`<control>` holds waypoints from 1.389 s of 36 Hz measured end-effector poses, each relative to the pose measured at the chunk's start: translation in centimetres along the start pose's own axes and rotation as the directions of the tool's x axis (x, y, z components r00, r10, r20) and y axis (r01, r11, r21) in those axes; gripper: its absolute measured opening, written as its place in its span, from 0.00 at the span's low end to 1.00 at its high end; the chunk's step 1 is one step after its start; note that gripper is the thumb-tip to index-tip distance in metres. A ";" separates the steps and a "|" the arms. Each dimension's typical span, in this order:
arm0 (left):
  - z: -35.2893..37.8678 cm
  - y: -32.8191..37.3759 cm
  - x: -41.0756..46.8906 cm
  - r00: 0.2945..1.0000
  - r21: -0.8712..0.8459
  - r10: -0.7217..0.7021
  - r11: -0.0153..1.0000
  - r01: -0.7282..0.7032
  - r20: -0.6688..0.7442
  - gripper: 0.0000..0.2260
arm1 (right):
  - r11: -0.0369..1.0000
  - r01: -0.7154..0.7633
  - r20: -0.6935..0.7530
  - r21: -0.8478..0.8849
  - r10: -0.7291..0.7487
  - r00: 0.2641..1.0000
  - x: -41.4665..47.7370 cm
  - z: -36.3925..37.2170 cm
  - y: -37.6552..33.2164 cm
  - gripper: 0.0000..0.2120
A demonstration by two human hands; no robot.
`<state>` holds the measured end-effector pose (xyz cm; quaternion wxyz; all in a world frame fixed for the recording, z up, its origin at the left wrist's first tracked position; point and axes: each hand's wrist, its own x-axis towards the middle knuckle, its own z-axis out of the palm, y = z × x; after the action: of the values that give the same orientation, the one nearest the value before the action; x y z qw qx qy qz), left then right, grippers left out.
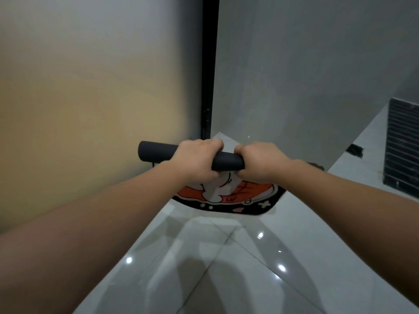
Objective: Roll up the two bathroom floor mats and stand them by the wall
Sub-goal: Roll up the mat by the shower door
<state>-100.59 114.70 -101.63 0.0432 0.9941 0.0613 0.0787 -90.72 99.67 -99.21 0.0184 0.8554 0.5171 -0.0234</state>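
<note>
Your left hand and right hand both have their fingers curled tight around the dark rolled mat. You hold it sideways above the floor, its picture end hanging down unrolled.

No legible text, label, brand name or number appears in this view. The printed mat carries only a cartoon drawing with small marks along its dark border (dots, a cross shape, a heart); the strokes on the orange area are too blurred to read as letters.
</note>
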 end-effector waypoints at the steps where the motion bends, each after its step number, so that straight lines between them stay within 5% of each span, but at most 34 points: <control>1: -0.3 -0.2 0.2 0.995 -0.072 -0.026 0.997 0.033 0.094 0.26 | 0.999 0.016 -0.051 -0.049 -0.018 0.999 -0.3 0.1 0.0 0.08; 4: -1.3 -1.0 0.8 0.953 -0.241 -0.053 0.962 0.129 0.300 0.43 | 0.974 0.071 -0.254 -0.216 -0.126 0.959 -0.9 0.6 0.0 0.07; 6: -1.8 -1.3 0.8 0.934 -0.306 -0.052 0.937 0.168 0.353 0.45 | 0.956 0.130 -0.343 -0.263 -0.218 0.914 -1.0 0.7 -0.1 0.08; 10: -1.8 -1.1 0.5 0.924 -0.412 -0.005 0.894 0.175 0.381 0.22 | 0.944 0.164 -0.399 -0.285 -0.272 0.876 -0.8 0.9 -0.4 0.08; 13: -1.3 -0.8 0.2 0.951 -0.297 -0.037 0.946 0.133 0.307 0.13 | 0.944 0.174 -0.286 -0.282 -0.256 0.924 -0.1 1.0 0.0 0.13; 18: 0.1 -0.2 -0.6 0.996 0.075 0.079 0.994 -0.076 -0.044 0.12 | 1.000 0.028 0.077 0.013 -0.029 0.997 0.8 0.2 0.8 0.34; 22: 0.3 0.3 -0.9 0.975 0.130 0.144 0.984 -0.123 -0.167 0.14 | 0.990 -0.015 0.169 0.142 -0.009 0.986 0.8 -0.2 1.3 0.23; 26: 0.4 0.0 -0.6 0.989 0.124 0.073 0.991 -0.057 -0.131 0.21 | 0.999 0.037 0.001 0.013 -0.037 0.999 0.7 0.3 0.9 0.12; 32: -0.3 -0.7 0.1 0.978 -0.173 -0.124 0.973 0.152 0.167 0.48 | 0.943 0.168 -0.322 -0.286 -0.260 0.911 -0.3 1.2 0.6 0.08; 36: -0.2 -0.8 -0.1 0.959 -0.234 -0.094 0.959 0.159 0.266 0.31 | 0.939 0.192 -0.396 -0.286 -0.298 0.868 -0.6 1.2 0.0 0.09; 40: 0.1 -0.6 -0.3 0.968 -0.186 -0.096 0.972 0.141 0.233 0.14 | 0.953 0.199 -0.274 -0.230 -0.260 0.926 -0.3 1.2 0.1 0.11; 46: 1.0 -0.7 -0.9 0.997 0.066 0.002 0.998 0.003 -0.071 0.15 | 0.998 0.032 0.082 0.058 -0.037 0.996 0.7 0.3 0.7 0.52; 48: 1.0 -0.5 -0.9 0.991 0.083 0.026 0.996 -0.015 -0.133 0.15 | 0.999 0.010 0.120 0.045 -0.015 0.993 0.9 0.2 0.9 0.54; 50: 1.0 -0.2 -0.7 0.983 0.102 0.034 0.995 -0.016 -0.180 0.13 | 0.998 -0.028 0.143 0.065 0.018 0.989 1.1 0.1 1.0 0.44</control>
<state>-101.18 114.77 -102.72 -0.0135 0.9844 0.0564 0.1663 -89.34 100.16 -99.32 0.0272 0.8576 0.5034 -0.1015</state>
